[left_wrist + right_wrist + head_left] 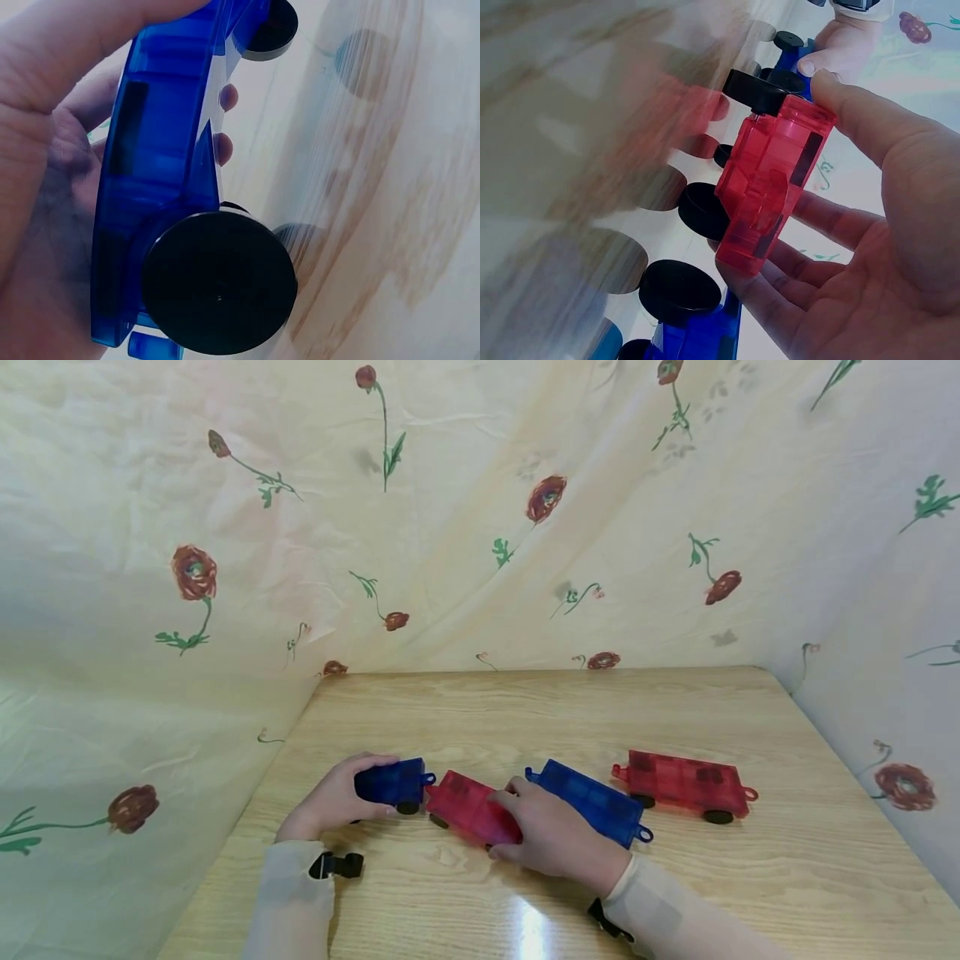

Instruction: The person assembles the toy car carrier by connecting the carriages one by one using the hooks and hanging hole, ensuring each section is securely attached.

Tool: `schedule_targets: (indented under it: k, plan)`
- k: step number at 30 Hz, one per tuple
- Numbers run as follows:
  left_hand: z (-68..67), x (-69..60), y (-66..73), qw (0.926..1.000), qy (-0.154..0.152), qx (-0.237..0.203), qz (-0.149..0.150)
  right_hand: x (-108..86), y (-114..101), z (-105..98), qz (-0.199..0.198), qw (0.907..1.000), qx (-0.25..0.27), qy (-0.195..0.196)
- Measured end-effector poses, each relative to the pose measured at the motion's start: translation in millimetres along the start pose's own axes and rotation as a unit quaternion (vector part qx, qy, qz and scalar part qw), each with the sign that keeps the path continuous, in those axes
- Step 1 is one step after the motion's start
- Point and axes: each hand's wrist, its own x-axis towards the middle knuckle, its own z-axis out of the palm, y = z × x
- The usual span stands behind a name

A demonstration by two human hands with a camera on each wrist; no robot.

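Wooden bench [420, 910], floral cloth [465, 527] behind. Blue wagon [392, 782], toward left edge, in left hand's [337, 797] curled fingers: long axis near-parallel to far edge. Red wagon [467, 806], just beside, right hand's [555, 839] fingers gripping: axis diagonal, uncovered end toward far-left corner.

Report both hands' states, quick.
Left hand: holding the left blue car.
Right hand: holding the left red car.

Below both grips spreads a pale wood-grained table [450, 718], a bright glare [531, 927] nearer than the right one; beyond and to either side hangs cream cloth [465, 468] printed with red flowers [546, 498].
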Motion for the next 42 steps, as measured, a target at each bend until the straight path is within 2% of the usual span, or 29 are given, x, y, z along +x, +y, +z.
schedule_targets:
  k: [4,11,25,30,42]
  plan:
    - [0.8,0.4,-0.5,0.9999,-0.001,0.014,-0.002,0.4,0.4,0.2,0.004,1.0,0.001,-0.006]
    - [1.2,-1.1,1.3,0.9993,0.005,0.025,-0.026,1.0,0.8,-0.4,0.004,0.9999,-0.007,-0.011]
    - [0.6,-2.1,0.7,0.9994,-0.006,0.023,-0.027,-0.9,1.8,-2.0,-0.01,0.9999,-0.005,-0.006]
    - [-0.2,0.0,2.2,0.999,0.002,0.027,-0.034,-0.3,1.7,-2.8,-0.006,0.9999,-0.006,-0.008]
    - [-2.8,-2.3,1.0,0.9987,0.012,0.041,-0.029,-0.8,2.2,-2.5,-0.009,0.9999,-0.005,-0.006]
